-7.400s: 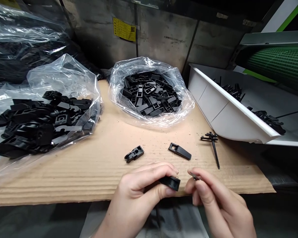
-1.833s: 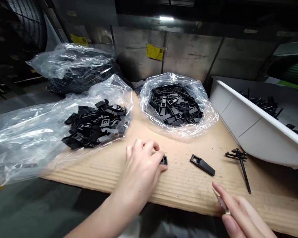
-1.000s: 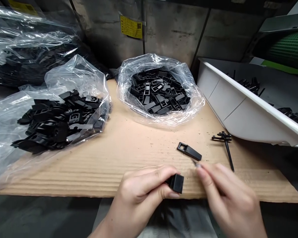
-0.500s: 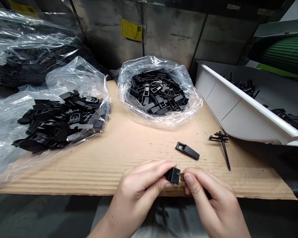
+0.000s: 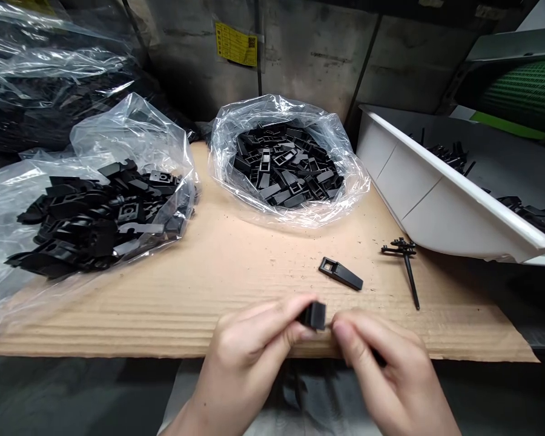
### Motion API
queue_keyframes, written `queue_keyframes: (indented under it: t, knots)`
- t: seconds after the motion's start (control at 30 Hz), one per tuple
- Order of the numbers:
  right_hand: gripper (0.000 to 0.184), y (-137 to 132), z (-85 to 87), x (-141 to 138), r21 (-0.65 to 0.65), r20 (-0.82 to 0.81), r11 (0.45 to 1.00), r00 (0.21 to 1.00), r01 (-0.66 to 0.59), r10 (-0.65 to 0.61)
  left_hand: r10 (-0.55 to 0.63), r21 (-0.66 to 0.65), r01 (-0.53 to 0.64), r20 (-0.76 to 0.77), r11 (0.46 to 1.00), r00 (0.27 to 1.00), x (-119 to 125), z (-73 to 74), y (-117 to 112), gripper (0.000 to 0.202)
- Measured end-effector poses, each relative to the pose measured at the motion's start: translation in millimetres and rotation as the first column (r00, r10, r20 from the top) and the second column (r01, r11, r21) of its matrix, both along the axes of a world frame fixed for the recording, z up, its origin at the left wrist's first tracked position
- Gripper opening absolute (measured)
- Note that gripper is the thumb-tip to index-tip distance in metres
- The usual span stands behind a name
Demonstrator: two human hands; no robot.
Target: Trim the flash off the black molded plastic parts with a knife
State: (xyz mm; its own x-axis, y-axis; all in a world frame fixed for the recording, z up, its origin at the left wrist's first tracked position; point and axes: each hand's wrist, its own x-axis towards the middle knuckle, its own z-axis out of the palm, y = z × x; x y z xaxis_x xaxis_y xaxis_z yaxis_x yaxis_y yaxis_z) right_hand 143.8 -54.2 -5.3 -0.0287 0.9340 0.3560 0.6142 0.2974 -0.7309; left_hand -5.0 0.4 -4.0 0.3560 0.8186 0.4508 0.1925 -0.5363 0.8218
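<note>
At the near edge of the tabletop [image 5: 172,303], which is covered with a sheet of corrugated cardboard, the left hand [image 5: 249,357] pinches a small black plastic part [image 5: 315,315] between thumb and fingertips, holding it just above the cardboard's front edge. Just right of it, the right hand [image 5: 386,375] has its fingers curled close together, with the fingertips right at the part's right end; the hand is blurred, and whether it grips a small tool or actually touches the part cannot be told. Beyond the hands, a flat black clip [image 5: 340,274] with a rectangular opening at one end lies alone on the cardboard, and farther right a thin black sprue piece [image 5: 406,266] with a long stem lies near the foot of a white tray [image 5: 418,188]. That tray stands tilted at the right side and holds more black moulded pieces on its inner surface. Toward the back of the cardboard, an open clear plastic bag [image 5: 290,163] is filled with many flat black clips like the loose one. On the left side, a second clear bag [image 5: 95,206] lies on its side, packed with bulkier black parts, and behind it a third bag [image 5: 40,91] of dark parts rests against the wall. A yellow label [image 5: 236,43] hangs on the grey wall panel behind the middle bag, and a green ribbed surface [image 5: 522,97] shows in the upper right corner.
</note>
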Motion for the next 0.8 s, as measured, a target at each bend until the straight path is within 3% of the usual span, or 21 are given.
queue_keyframes:
  t: [0.13, 0.3, 0.4, 0.53, 0.63, 0.7, 0.8]
  knots:
    - [0.022, -8.5, 1.1, 0.7, -0.003, -0.062, 0.998, 0.996, -0.057, 0.056, 0.013, -0.062, -0.012, 0.016, 0.998, 1.0, 2.5, 1.0, 2.4, 0.034]
    - [0.019, -5.0, 5.0, 4.3, -0.176, -0.283, 0.978, 0.946, 0.112, -0.159, -0.016, -0.08, 0.016, -0.001, 0.997, 1.0, 2.2, 1.3, 3.5, 0.032]
    - [0.012, 0.0, 7.0, 3.0, -0.212, -0.352, 0.968, 0.913, 0.137, -0.206, -0.025, -0.119, 0.025, -0.005, 0.993, 1.0, 0.0, 2.0, 3.7, 0.03]
    - [0.014, 0.1, 7.4, 9.7, -0.16, -0.295, 0.967, 0.925, 0.199, -0.239, 0.033, -0.292, -0.025, 0.023, 0.956, 0.999, -5.2, 5.4, 4.3, 0.019]
    - [0.01, -3.7, 4.7, 16.1, -0.089, -0.182, 0.978, 0.962, 0.189, -0.203, -0.041, -0.514, 0.116, 0.155, 0.85, 0.987, -7.3, 7.6, 3.2, 0.026]
    - [0.01, -7.2, 1.2, 15.5, -0.028, -0.163, 0.979, 0.965, 0.202, -0.204, -0.088, -0.553, 0.226, 0.265, 0.802, 0.96, -5.9, 7.2, 2.0, 0.032]
    - [0.016, -12.8, -5.0, 9.1, 0.1, -0.156, 0.966, 0.962, 0.239, -0.223, -0.015, -0.543, 0.184, 0.301, 0.819, 0.953, -0.7, 3.5, 0.9, 0.016]
